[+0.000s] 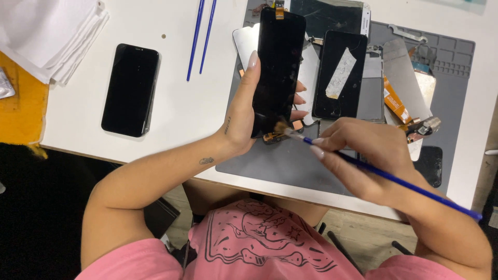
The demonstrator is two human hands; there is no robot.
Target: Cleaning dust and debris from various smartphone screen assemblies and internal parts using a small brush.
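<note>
my left hand [244,116] grips a black phone screen [277,67] above the desk's [181,103] front edge; my right hand [363,155] pinches a blue paintbrush [394,179] touching its lower end.

Single view, head-worn camera. Looks steeply down from above the wearer's chest, facing forward across the near edge of the white rectangular table [181,103]. Close range: forearms and pink shirt fill the lower frame. The table's far edge is cut off at top; its left edge shows, with dark floor beyond.
</note>
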